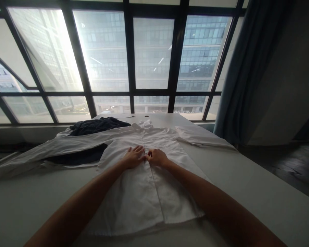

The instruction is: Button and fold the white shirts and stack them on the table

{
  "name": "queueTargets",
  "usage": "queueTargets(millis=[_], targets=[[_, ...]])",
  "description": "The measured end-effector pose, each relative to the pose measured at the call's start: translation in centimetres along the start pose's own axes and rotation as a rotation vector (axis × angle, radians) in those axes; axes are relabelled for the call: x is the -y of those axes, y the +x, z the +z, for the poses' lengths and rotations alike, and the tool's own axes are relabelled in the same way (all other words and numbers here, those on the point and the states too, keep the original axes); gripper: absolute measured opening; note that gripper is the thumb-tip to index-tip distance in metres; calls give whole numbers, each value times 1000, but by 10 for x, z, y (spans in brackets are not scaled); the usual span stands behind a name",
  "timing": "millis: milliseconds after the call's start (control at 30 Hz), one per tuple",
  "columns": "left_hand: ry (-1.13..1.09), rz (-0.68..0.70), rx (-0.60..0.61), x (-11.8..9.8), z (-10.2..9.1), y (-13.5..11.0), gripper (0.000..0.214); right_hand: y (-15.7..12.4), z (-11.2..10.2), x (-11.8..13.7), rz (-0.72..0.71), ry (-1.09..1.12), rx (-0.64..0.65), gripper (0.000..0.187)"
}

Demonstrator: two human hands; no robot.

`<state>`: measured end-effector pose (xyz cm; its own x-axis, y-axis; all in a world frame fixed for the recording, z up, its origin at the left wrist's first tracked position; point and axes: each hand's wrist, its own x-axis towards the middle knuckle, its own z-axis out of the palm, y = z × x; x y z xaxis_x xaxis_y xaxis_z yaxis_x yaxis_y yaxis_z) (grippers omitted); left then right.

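A white button-front shirt lies flat on the white table, collar toward the window and both sleeves spread out to the sides. My left hand rests on the shirt's left front panel, fingers stretched toward the middle seam. Beside it, my right hand is closed in a pinch on the shirt's front placket at mid-chest. The two hands almost touch at the placket.
A dark garment lies at the table's back left, partly under the shirt's left sleeve. Large windows fill the far wall. A blue curtain hangs at the right, with dark floor beyond the table edge.
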<state>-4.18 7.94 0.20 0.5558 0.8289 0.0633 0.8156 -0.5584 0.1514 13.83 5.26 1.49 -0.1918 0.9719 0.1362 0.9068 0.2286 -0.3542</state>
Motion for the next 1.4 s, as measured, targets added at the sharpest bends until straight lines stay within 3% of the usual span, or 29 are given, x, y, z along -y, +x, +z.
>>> queueTargets(millis=[133, 233, 300, 733, 900, 1100, 1200, 1300, 1400], targets=[[-19, 0, -172, 0, 12, -5, 49, -3, 1, 2, -1, -5, -9, 25], [-42, -8, -329, -3, 12, -8, 31, -2, 2, 2, 7, -6, -11, 23], [-61, 16, -369, -6, 10, -9, 23, -1, 2, 1, 0, -5, -9, 23], [-220, 125, -347, -12, 7, -16, 18, -9, 1, -4, -87, 17, -36, 24], [-241, 140, -377, -10, 8, -15, 14, -6, -4, -4, -108, -42, 22, 25], [-205, 98, -314, -10, 10, -13, 15, -9, -11, 11, -52, -127, 109, 21], [-181, 61, -296, -13, 10, -12, 18, -9, -14, 16, -1, -154, 76, 24], [-177, -4, -295, -20, 8, -12, 22, -6, -16, 13, 19, -49, 36, 20], [-214, -93, -283, -26, 6, -11, 25, 1, -16, 3, 33, 246, 72, 22]])
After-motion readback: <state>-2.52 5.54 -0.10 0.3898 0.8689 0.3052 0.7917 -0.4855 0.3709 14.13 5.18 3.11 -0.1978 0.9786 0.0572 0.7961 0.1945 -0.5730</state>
